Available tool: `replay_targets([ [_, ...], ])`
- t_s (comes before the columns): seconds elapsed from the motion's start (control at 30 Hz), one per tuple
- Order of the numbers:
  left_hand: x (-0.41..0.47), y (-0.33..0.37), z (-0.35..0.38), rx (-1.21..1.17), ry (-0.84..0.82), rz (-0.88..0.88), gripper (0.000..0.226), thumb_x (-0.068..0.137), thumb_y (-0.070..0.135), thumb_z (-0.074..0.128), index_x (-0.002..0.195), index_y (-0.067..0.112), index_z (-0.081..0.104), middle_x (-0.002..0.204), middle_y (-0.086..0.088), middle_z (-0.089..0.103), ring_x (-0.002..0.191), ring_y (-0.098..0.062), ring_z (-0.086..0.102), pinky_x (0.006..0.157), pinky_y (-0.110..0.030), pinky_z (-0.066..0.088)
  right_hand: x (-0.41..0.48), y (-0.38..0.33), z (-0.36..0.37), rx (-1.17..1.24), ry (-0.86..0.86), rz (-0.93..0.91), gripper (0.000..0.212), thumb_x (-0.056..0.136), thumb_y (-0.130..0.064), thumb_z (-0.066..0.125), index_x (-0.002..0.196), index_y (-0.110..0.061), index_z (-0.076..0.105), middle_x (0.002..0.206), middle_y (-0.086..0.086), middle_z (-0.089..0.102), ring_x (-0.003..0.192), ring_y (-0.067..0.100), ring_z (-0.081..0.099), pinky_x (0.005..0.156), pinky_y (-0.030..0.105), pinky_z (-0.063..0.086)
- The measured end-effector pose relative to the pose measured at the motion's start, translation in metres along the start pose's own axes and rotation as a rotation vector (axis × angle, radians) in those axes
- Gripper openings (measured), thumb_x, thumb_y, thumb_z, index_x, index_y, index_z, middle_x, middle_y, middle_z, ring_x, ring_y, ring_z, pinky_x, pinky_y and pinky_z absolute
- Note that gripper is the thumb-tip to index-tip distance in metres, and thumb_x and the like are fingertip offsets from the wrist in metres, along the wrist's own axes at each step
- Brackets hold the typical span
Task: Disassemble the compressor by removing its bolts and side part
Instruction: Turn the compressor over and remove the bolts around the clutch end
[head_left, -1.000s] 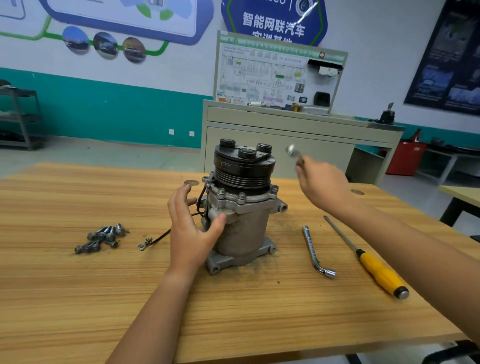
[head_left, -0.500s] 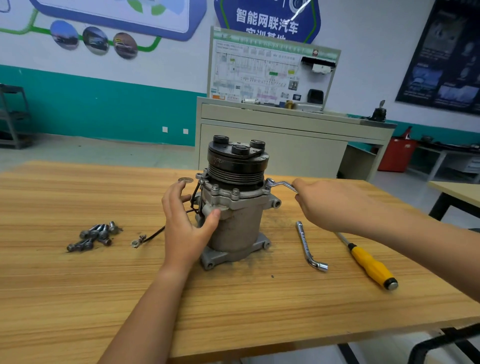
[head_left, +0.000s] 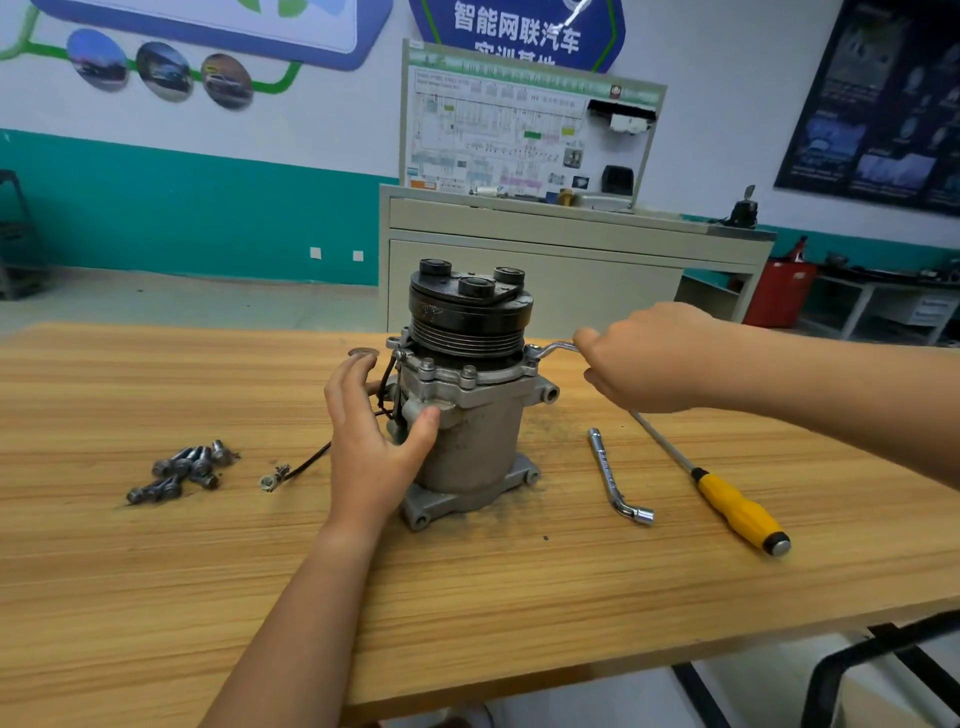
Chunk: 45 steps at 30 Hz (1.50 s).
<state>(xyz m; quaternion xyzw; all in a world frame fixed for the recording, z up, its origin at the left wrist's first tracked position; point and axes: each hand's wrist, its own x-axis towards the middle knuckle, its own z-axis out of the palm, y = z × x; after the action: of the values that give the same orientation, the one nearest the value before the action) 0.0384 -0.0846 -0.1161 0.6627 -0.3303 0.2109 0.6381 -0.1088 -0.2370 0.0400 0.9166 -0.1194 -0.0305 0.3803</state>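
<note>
Wooden table (head_left: 156, 597) in a workshop room, with a teal stripe along the wall and a grey cabinet (head_left: 519, 260) behind. Standing upright near the middle of the table: the compressor (head_left: 470, 447), black pulley (head_left: 470, 317) on top and flat foot down, likely to keep the ring of bolts easy to reach from the side.

Wrapped around its left side, the left hand (head_left: 371, 447), fingers toward the back and thumb pressed on the front of the grey body. Probably gripping it so as to stop any spinning or tipping under a hard pull.

Clenched around a thin bent wrench (head_left: 553, 349), the right hand (head_left: 654, 358), just right of the compressor. Wrench tip set at a bolt on the right edge of the top flange, handle sticking out sideways for a good long pull. Two more flange bolts (head_left: 427, 364) showing at the front, heads up, not yet out.

Well off to the left, a little heap of loose bolts (head_left: 182, 470), kept together, maybe so as not to get lost. Between heap and compressor, a black wire (head_left: 306, 462) lying on the wood, its other end running up the compressor's left side.

To the right, a second bent wrench (head_left: 613, 478) and a yellow-handled screwdriver (head_left: 727, 499), lying flat, near enough to grab. Dark grit on the wood around the foot.

Next, by the look of it: turning that bolt loose. Side part not off yet.
</note>
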Motion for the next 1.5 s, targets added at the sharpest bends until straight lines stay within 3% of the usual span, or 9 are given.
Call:
replay_targets([
  [0.13, 0.001, 0.003, -0.001, 0.006, -0.006, -0.013, 0.078, 0.070, 0.053, 0.053, 0.135, 0.013, 0.036, 0.138, -0.008, 0.032, 0.126, -0.026, 0.041, 0.103, -0.041, 0.038, -0.002, -0.002, -0.005, -0.083, -0.005, -0.006, 0.014, 0.098, -0.023, 0.037, 0.106, -0.011, 0.040, 0.058, -0.002, 0.041, 0.047, 0.012, 0.039, 0.040, 0.024, 0.027],
  [0.33, 0.000, 0.002, -0.001, 0.010, -0.011, -0.020, 0.078, 0.070, 0.055, 0.053, 0.135, 0.017, 0.035, 0.138, 0.001, 0.030, 0.126, -0.019, 0.040, 0.100, -0.030, 0.037, 0.000, -0.001, -0.019, -0.105, -0.069, -0.057, 0.019, 0.099, -0.028, 0.035, 0.106, -0.010, 0.040, 0.061, -0.003, 0.038, 0.050, 0.010, 0.036, 0.042, 0.023, 0.027],
  [0.57, -0.001, 0.003, -0.001, 0.011, -0.015, -0.029, 0.077, 0.071, 0.057, 0.051, 0.136, 0.019, 0.035, 0.139, 0.004, 0.029, 0.128, -0.016, 0.036, 0.101, -0.032, 0.036, -0.009, -0.016, -0.025, -0.288, -0.059, -0.025, 0.023, 0.094, 0.000, 0.036, 0.117, -0.002, 0.039, 0.057, 0.000, 0.033, 0.044, 0.013, 0.031, 0.038, 0.024, 0.021],
  [0.7, 0.000, 0.004, -0.002, 0.015, -0.012, -0.025, 0.078, 0.070, 0.057, 0.051, 0.135, 0.017, 0.036, 0.137, 0.005, 0.029, 0.128, -0.017, 0.038, 0.100, -0.031, 0.036, -0.002, -0.006, -0.019, -0.130, -0.086, -0.014, 0.016, 0.099, -0.014, 0.036, 0.113, -0.007, 0.039, 0.060, -0.001, 0.039, 0.047, 0.012, 0.037, 0.040, 0.024, 0.025],
  [0.83, 0.000, 0.005, -0.002, 0.018, -0.013, -0.025, 0.078, 0.069, 0.057, 0.051, 0.135, 0.018, 0.037, 0.133, 0.010, 0.028, 0.126, -0.015, 0.039, 0.100, -0.031, 0.036, 0.000, 0.000, -0.014, -0.045, -0.079, -0.026, 0.028, 0.101, -0.032, 0.031, 0.115, -0.009, 0.039, 0.064, -0.002, 0.039, 0.052, 0.011, 0.039, 0.042, 0.024, 0.027],
  [1.0, 0.000, 0.002, -0.002, 0.032, -0.017, -0.028, 0.078, 0.069, 0.059, 0.050, 0.134, 0.020, 0.037, 0.132, 0.013, 0.027, 0.123, -0.009, 0.037, 0.094, -0.018, 0.030, 0.000, -0.001, -0.014, -0.197, 0.009, -0.091, 0.031, 0.101, -0.035, 0.027, 0.112, -0.009, 0.039, 0.059, -0.003, 0.039, 0.046, 0.011, 0.036, 0.040, 0.025, 0.024],
  [1.27, 0.000, 0.002, -0.002, 0.016, -0.020, -0.020, 0.077, 0.069, 0.058, 0.051, 0.134, 0.018, 0.038, 0.131, 0.012, 0.028, 0.121, -0.011, 0.041, 0.094, -0.021, 0.033, 0.006, 0.008, -0.007, 0.069, -0.086, -0.054, 0.039, 0.099, -0.042, 0.027, 0.120, -0.011, 0.038, 0.065, -0.005, 0.036, 0.055, 0.008, 0.035, 0.046, 0.023, 0.027],
  [1.37, 0.000, 0.003, -0.002, 0.007, -0.021, -0.022, 0.077, 0.068, 0.058, 0.051, 0.133, 0.018, 0.039, 0.131, 0.012, 0.028, 0.118, -0.008, 0.040, 0.092, -0.009, 0.031, 0.008, 0.009, -0.006, 0.159, -0.109, -0.037, 0.038, 0.099, -0.042, 0.028, 0.118, -0.011, 0.040, 0.066, -0.005, 0.037, 0.057, 0.007, 0.037, 0.047, 0.024, 0.027],
  [1.5, 0.000, 0.005, -0.003, 0.012, -0.025, -0.027, 0.079, 0.068, 0.059, 0.051, 0.133, 0.017, 0.039, 0.131, 0.013, 0.028, 0.119, -0.007, 0.040, 0.089, -0.007, 0.029, 0.013, 0.015, -0.005, 0.225, -0.181, -0.031, 0.033, 0.099, -0.040, 0.030, 0.112, -0.013, 0.043, 0.072, -0.002, 0.045, 0.065, 0.014, 0.051, 0.059, 0.030, 0.043],
])
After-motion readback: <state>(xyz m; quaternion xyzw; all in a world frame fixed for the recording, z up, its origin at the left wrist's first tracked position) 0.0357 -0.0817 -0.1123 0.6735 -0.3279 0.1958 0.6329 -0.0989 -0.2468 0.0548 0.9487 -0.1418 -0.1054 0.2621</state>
